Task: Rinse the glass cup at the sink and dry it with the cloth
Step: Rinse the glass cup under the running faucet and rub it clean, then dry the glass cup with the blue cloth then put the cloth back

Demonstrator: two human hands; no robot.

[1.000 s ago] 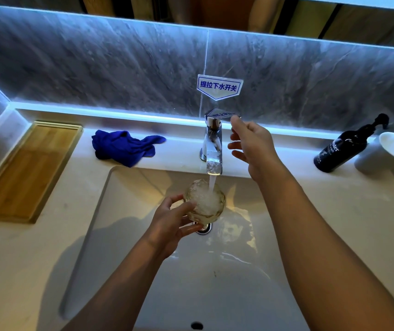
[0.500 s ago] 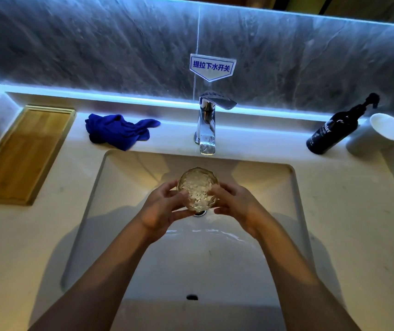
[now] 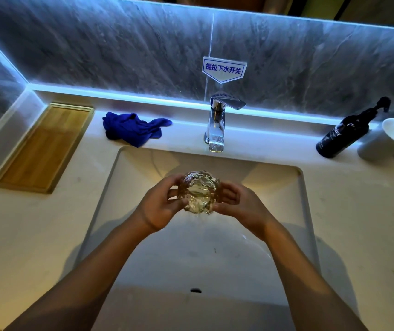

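We saw a wide pale counter with a big white sink set into it, and a gray stone wall behind with a bright strip of light along the bottom. On the far left of the counter lay a flat wooden tray. Two bare arms reached in from the bottom, over the sink. The left hand was curled around the left side of the glass cup, and the right hand was curled around its right side, so both hands held it together. The cup was bumpy and clear, up above the middle of the sink bowl, with some drops falling from its bottom. Behind the sink stood a shiny tap, and we could see no water coming out of it. A blue cloth lay bunched on the counter, left of the tap and well apart from the hands. On the far right a dark pump bottle stood just beside a white cup. A small sign with blue letters stuck to the wall above the tap.
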